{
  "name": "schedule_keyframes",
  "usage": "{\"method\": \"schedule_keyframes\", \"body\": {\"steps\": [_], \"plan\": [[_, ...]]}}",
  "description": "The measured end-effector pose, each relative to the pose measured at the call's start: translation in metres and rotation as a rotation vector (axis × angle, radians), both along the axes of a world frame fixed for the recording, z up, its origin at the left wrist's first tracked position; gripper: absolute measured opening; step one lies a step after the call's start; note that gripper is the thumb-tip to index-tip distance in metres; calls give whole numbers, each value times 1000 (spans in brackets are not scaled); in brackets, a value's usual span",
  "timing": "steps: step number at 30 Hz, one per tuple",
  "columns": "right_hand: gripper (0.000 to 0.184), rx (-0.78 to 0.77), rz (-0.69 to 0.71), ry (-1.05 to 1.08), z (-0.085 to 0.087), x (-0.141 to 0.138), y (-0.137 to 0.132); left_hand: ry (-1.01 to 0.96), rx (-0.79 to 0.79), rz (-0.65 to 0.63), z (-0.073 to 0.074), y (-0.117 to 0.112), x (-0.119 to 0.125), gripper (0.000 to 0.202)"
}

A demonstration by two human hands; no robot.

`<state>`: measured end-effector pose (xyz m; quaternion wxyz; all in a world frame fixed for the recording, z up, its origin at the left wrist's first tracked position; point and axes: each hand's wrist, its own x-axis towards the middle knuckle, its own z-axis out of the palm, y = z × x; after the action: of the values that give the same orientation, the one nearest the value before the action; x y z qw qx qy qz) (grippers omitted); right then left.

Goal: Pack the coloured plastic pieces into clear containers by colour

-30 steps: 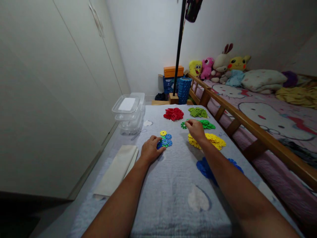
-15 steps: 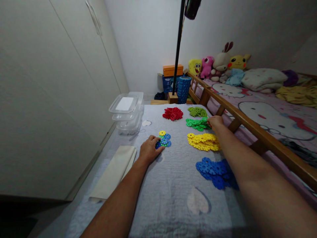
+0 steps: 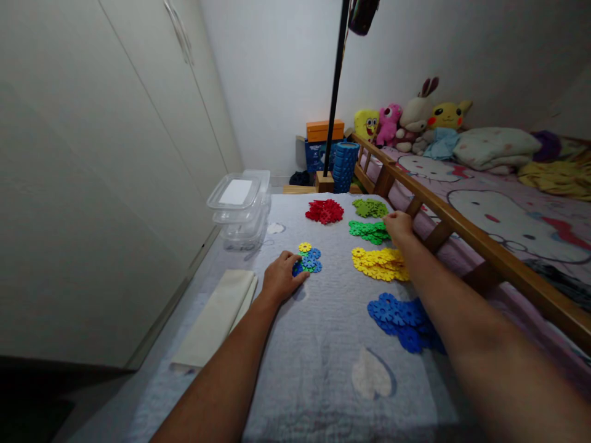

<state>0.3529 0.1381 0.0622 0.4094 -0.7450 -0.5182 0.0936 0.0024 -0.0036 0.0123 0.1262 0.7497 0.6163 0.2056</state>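
Note:
My left hand [image 3: 284, 275] rests on the cloth, thumb and fingers apart around the near-left side of a small mixed cluster of blue, green and yellow snowflake discs [image 3: 311, 263]. At the right end of the green snowflake disc pile [image 3: 368, 231], my right hand [image 3: 398, 224] is closed with its fingertips bunched; whatever they hold is hidden. Just beyond lies a light green pile [image 3: 369, 208]. Nearer me are a yellow pile [image 3: 378, 264] and a blue pile [image 3: 401, 317], partly covered by my right forearm. A red pile [image 3: 325, 211] sits at the far middle.
Stacked clear plastic boxes [image 3: 240, 212] stand at the far left, with a folded cream cloth [image 3: 217, 320] nearer me. A wooden bed rail [image 3: 443, 221] runs along the right. A black pole [image 3: 335, 92] rises behind the far edge.
My right hand has shifted slightly up and away from the green pile, toward the light green one. My left hand stays at the mixed cluster. The whole view has moved a little.

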Motion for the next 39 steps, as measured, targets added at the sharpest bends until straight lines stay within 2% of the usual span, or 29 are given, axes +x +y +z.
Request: {"method": "schedule_keyframes", "body": {"steps": [3, 5, 8, 10, 14, 19, 22, 25, 27, 30, 34, 36, 39], "plan": [[20, -22, 91, -61, 9, -33, -1, 3, -4, 3, 0, 0, 0, 42], [26, -106, 349, -160, 11, -64, -6, 1, -6, 3, 0, -1, 0, 42], [15, -200, 613, -201, 5, -111, -19, -2, -6, 6, 0, -1, -1, 43], [10, -240, 733, -243, -3, -139, -27, 0, -3, 7, -1, -1, -1, 45], [21, -269, 782, -320, -22, -175, -35, 12, 2, 6, -4, 0, -2, 46], [17, -310, 720, -347, -35, -189, -31, 8, 6, 4, -5, 2, -2, 45], [15, -313, 691, -296, -36, -188, -27, 3, 0, 6, -5, 2, -2, 46], [3, -305, 671, -206, -32, -181, -23, 6, -8, 12, -4, 2, -1, 47], [6, -296, 646, -139, -28, -169, -20, 2, -13, 14, -4, 1, -1, 46], [7, -272, 559, -65, -18, -136, -13, -13, -20, 9, -2, 1, 0, 45], [7, -222, 330, -37, -6, -74, -4, -20, -32, 9, 0, 0, 0, 45], [12, -191, 191, -44, -3, -46, 1, -15, -41, 9, 1, 0, 0, 45], [16, -160, 63, -64, -4, -19, 6, -12, -46, 13, 2, 0, 0, 44]]}}
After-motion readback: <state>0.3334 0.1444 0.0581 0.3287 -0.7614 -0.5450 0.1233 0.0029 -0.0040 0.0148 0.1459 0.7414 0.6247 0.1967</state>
